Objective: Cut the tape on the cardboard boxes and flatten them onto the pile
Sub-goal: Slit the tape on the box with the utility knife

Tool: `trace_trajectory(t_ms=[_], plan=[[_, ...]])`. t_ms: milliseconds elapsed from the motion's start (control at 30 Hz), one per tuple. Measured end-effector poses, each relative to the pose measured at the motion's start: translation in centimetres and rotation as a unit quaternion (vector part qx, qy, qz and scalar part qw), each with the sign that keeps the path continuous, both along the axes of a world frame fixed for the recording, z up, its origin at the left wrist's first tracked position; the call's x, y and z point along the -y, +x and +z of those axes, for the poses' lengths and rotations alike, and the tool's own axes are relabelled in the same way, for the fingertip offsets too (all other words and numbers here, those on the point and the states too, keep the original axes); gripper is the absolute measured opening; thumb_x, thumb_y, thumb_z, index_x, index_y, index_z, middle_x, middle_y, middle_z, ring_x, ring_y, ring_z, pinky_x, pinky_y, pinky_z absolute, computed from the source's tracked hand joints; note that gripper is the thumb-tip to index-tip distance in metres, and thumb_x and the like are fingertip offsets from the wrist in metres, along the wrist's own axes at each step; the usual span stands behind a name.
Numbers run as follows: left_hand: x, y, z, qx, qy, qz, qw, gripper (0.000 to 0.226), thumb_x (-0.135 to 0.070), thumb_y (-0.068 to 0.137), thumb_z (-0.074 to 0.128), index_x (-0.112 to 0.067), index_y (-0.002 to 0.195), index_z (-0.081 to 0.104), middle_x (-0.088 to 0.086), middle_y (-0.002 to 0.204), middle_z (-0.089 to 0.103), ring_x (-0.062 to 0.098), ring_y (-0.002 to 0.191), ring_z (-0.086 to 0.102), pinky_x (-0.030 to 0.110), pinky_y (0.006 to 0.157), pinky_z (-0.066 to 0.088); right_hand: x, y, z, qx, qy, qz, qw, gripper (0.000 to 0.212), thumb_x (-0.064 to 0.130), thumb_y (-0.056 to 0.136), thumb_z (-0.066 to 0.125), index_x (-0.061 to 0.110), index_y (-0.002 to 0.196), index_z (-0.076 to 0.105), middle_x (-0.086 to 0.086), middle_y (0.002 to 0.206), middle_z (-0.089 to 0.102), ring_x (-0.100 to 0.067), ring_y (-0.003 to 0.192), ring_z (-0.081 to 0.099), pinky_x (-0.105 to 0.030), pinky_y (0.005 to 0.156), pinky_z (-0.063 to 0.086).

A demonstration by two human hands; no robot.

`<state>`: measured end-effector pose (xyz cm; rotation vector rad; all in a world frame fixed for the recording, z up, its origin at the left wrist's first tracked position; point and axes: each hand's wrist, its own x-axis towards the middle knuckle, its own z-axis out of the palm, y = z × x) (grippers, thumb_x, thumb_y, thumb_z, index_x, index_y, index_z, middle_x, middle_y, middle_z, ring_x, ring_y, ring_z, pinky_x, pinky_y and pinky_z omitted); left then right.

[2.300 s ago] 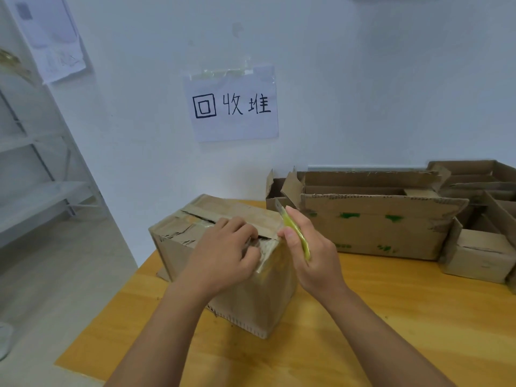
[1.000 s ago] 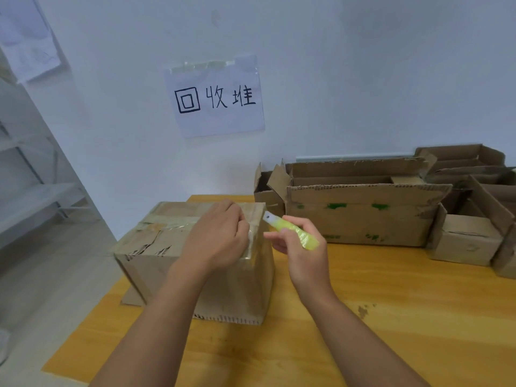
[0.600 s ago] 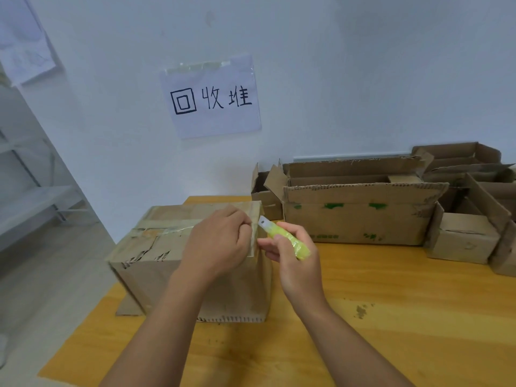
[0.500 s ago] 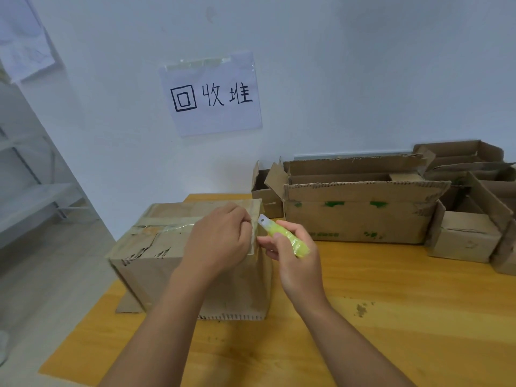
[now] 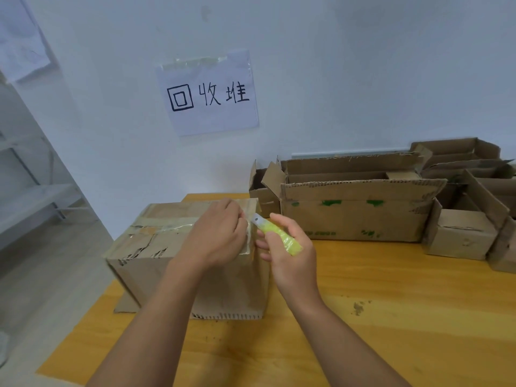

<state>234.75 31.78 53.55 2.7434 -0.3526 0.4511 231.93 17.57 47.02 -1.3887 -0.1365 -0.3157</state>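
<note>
A taped cardboard box (image 5: 145, 255) stands at the left of the wooden table (image 5: 391, 317), with clear and brown tape (image 5: 159, 227) running across its top. My left hand (image 5: 217, 236) lies over the box's top right corner, fingers curled at the taped edge. My right hand (image 5: 290, 255) grips a yellow utility knife (image 5: 279, 236). Its short blade points at the box's top right edge, just beside my left fingers.
Several opened cardboard boxes (image 5: 354, 210) stand along the wall at the back right. A paper sign (image 5: 209, 93) with handwritten characters is taped to the wall above. Grey shelving (image 5: 30, 196) stands off the table's left edge.
The box has been turned and set flat with its taped top up. My right hand has brought the knife's blade in close to the box's top right edge.
</note>
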Motion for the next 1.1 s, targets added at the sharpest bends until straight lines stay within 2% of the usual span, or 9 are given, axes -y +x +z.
trace_trajectory(t_ms=[133,300,500,733,833,967,1100], plan=[[-0.03,0.14,0.04,-0.005,0.01,-0.007,1.0,0.016,-0.017,0.098,0.036,-0.012,0.093,0.05,0.001,0.099,0.047,0.018,0.096,0.038,0.03,0.085,0.032,0.0,-0.16,0.16,0.011,-0.025,-0.003,1.0,0.02,0.039,0.085,0.061,0.043,0.103,0.067,0.007,0.088,0.074,-0.02,0.083,0.072,-0.054,0.07,0.059],[0.09,0.25,0.23,0.011,0.043,-0.024,0.999,0.026,-0.027,0.09,0.024,-0.015,0.092,0.047,-0.003,0.093,0.043,0.012,0.088,0.028,0.027,0.081,0.028,-0.04,-0.09,0.3,0.026,-0.042,-0.009,0.999,0.022,0.047,0.08,0.057,0.043,0.1,0.066,0.01,0.089,0.072,-0.018,0.082,0.072,-0.053,0.068,0.059],[-0.07,0.48,0.0,0.01,0.048,-0.023,0.999,0.036,-0.028,0.088,0.022,-0.01,0.095,0.052,0.0,0.094,0.046,0.014,0.087,0.03,0.028,0.078,0.027,-0.08,0.17,0.3,0.018,-0.042,-0.009,0.999,0.028,0.051,0.076,0.056,0.04,0.099,0.067,0.006,0.086,0.073,-0.022,0.081,0.072,-0.056,0.067,0.058],[0.02,0.17,0.13,0.012,0.036,-0.028,0.999,0.037,-0.024,0.089,0.023,-0.004,0.091,0.054,0.007,0.092,0.05,0.022,0.087,0.039,0.036,0.083,0.034,-0.04,0.24,0.51,0.011,-0.042,-0.008,0.999,0.026,0.051,0.076,0.057,0.04,0.098,0.067,0.007,0.09,0.073,-0.019,0.084,0.072,-0.053,0.071,0.059],[-0.01,0.17,0.2,0.001,0.027,-0.018,0.999,0.039,-0.029,0.086,0.021,-0.007,0.091,0.053,0.005,0.092,0.049,0.021,0.087,0.039,0.034,0.081,0.033,-0.04,0.17,0.57,0.024,-0.057,-0.014,0.998,0.02,0.045,0.081,0.058,0.042,0.099,0.066,0.01,0.088,0.072,-0.018,0.082,0.071,-0.052,0.07,0.059],[-0.07,0.18,0.06,0.005,0.021,-0.02,1.0,0.039,-0.029,0.088,0.022,-0.006,0.091,0.054,0.005,0.091,0.05,0.019,0.087,0.039,0.032,0.08,0.032,-0.05,-0.32,0.35,0.04,-0.061,-0.016,0.997,0.027,0.048,0.081,0.056,0.038,0.103,0.066,0.011,0.088,0.071,-0.018,0.08,0.071,-0.052,0.069,0.059],[-0.5,0.6,-0.13,-0.009,-0.006,-0.013,1.0,0.027,-0.021,0.1,0.03,-0.007,0.093,0.053,0.003,0.094,0.048,0.019,0.092,0.041,0.03,0.08,0.031,-0.11,0.1,0.54,0.02,-0.059,-0.009,0.998,0.018,0.037,0.086,0.061,0.039,0.103,0.067,0.018,0.092,0.071,-0.01,0.085,0.07,-0.043,0.075,0.06]])
